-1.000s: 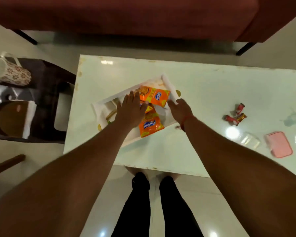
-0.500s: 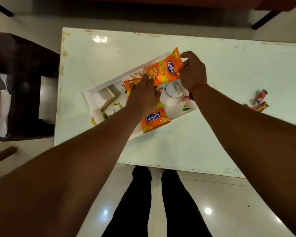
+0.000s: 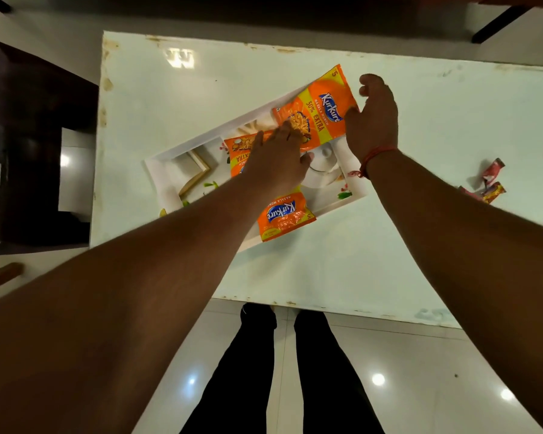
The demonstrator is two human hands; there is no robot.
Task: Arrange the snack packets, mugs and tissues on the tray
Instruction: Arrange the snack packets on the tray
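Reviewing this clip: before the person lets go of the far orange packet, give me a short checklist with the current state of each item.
1. Far packet lies inside the tray: not ok; its top corner sticks out past the far rim.
2. Right hand controls that packet: ok; it touches the packet's right edge, thumb raised.
3. Left hand steadies the packets: ok; its fingers rest on the far packet's lower end and cover the middle packet.
4. Near packet lies fully inside: not ok; it overlaps the near rim.
5. Mugs and tissues on the tray: not ok; none show there.
6. Room left on the tray: ok; its left part is bare.
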